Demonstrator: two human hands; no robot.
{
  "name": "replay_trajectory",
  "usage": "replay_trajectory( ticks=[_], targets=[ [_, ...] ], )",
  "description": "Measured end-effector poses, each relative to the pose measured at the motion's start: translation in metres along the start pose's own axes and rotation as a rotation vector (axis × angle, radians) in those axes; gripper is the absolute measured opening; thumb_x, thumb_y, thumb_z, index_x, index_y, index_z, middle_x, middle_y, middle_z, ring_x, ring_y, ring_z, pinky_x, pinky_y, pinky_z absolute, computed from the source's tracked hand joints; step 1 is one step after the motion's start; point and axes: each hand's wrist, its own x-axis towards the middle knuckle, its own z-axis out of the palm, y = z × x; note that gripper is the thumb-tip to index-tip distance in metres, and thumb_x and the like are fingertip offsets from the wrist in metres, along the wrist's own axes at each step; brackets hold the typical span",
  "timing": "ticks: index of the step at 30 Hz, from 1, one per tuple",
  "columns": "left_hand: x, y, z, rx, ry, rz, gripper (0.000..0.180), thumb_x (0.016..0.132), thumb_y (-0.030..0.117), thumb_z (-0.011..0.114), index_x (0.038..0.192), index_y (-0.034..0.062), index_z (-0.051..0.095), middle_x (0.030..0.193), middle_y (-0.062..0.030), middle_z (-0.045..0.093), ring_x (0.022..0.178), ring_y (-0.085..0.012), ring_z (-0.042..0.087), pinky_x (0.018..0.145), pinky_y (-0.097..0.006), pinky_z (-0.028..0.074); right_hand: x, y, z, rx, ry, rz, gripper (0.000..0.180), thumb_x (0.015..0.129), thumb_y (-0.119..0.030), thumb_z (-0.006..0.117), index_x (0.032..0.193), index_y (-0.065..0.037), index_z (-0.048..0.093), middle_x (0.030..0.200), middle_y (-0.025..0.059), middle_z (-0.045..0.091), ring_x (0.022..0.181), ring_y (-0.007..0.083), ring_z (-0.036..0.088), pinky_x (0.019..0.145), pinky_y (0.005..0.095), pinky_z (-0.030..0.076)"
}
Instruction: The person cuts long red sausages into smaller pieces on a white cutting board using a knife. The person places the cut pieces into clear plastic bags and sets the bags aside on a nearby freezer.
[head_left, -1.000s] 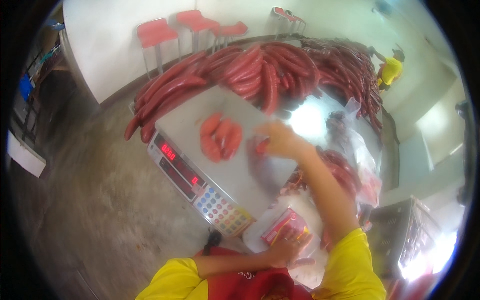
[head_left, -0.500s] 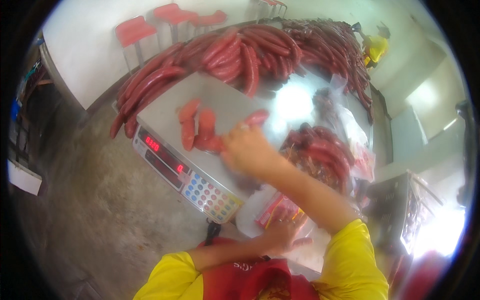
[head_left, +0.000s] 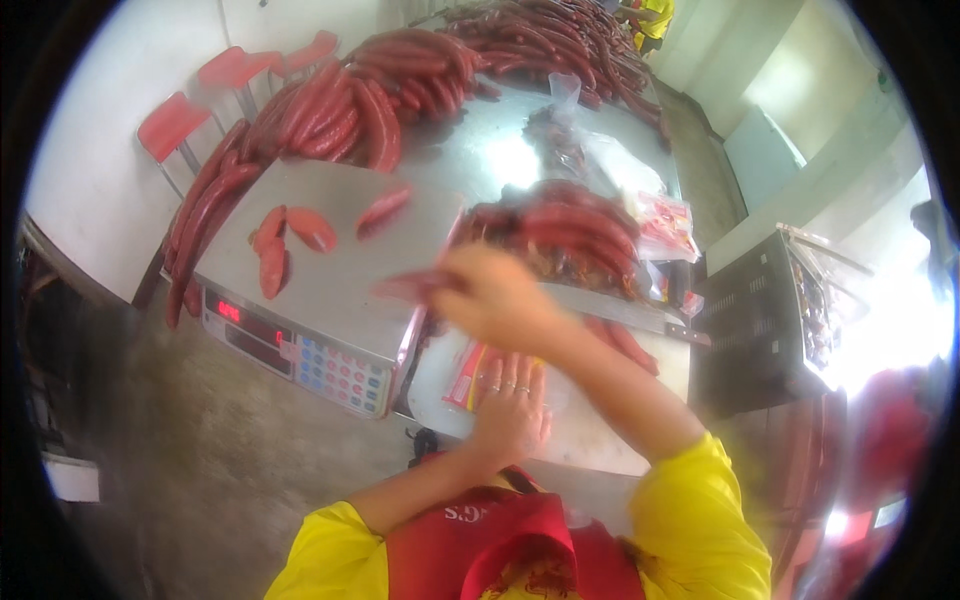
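My right hand (head_left: 492,298) is closed on a piece of red sausage (head_left: 408,286), slightly blurred, above the right edge of the scale's steel platform (head_left: 330,310). On that platform lie pale sausage pieces (head_left: 311,229) in a cluster and a darker piece (head_left: 384,212) apart from them. My left hand (head_left: 512,405) rests with fingers stretched out on a red and yellow printed plastic packet (head_left: 466,378), which lies on a white board (head_left: 590,405) beside the scale. A knife (head_left: 625,311) with a dark handle lies across the board, behind my right forearm.
Long red sausages (head_left: 330,120) are heaped behind the scale and along the steel table (head_left: 500,125). Another pile (head_left: 570,230) sits behind the knife, near plastic bags (head_left: 625,175). Red stools (head_left: 172,125) stand at the wall. A person in yellow (head_left: 655,18) is at the far end.
My right hand has drawn back from the scale toward the board, holding a sausage piece. My left hand now lies flat on the packet. The view has shifted, showing the knife.
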Motion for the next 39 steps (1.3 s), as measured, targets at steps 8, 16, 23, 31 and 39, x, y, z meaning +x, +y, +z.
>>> replay_trajectory(
  ticks=[8,16,23,31,39],
  targets=[
    [-0.002,-0.009,-0.006,-0.337,-0.02,-0.028,0.046,0.1,0.028,0.043,0.133,-0.0039,0.048,0.129,-0.0265,0.055,0.126,-0.045,0.047,0.108,-0.055,0.03,-0.235,0.038,-0.043,0.927,0.364,0.887,0.042,0.084,0.009,0.055,0.125,0.0,0.047,0.111,0.0188,0.062,0.082,0.025,0.067,0.064,0.0306,0.056],
    [-0.001,-0.011,-0.011,-0.38,-0.069,0.082,0.061,0.099,0.035,0.044,0.143,-0.0052,0.033,0.139,-0.0276,0.045,0.131,-0.0492,0.037,0.111,-0.057,0.022,-0.173,0.073,0.028,0.492,-0.056,0.712,0.032,0.085,-0.011,0.061,0.116,-0.001,0.06,0.104,0.0196,0.066,0.092,0.0268,0.065,0.079,0.0363,0.051],
    [0.002,-0.014,-0.012,-0.464,-0.159,-0.056,0.093,0.091,0.062,0.045,0.147,-0.0072,0.02,0.147,-0.0273,0.033,0.138,-0.047,0.025,0.116,-0.052,0.012,-0.086,0.02,-0.075,-0.196,-0.563,0.711,0.026,0.083,-0.026,0.064,0.099,-0.007,0.072,0.092,0.0154,0.069,0.084,0.0255,0.067,0.076,0.037,0.052],
    [0.004,-0.013,-0.018,-0.502,-0.309,-0.101,0.078,0.088,0.059,0.049,0.138,-0.0007,0.042,0.139,-0.0247,0.045,0.134,-0.0392,0.037,0.114,-0.05,0.016,0.154,-0.029,0.081,-0.142,-0.116,0.249,0.038,0.085,-0.031,0.061,0.104,0.001,0.066,0.106,0.0245,0.066,0.104,0.0402,0.062,0.091,0.0433,0.049],
    [0.003,-0.019,-0.021,-0.547,-0.353,0.03,0.062,0.082,0.05,0.059,0.121,0.0012,0.056,0.12,-0.0211,0.059,0.116,-0.0367,0.052,0.102,-0.051,0.032,0.18,-0.029,0.105,-0.04,-0.217,0.247,0.029,0.075,-0.016,0.065,0.098,0.0,0.069,0.099,0.0216,0.068,0.098,0.0361,0.066,0.085,0.0413,0.052]
  ],
)
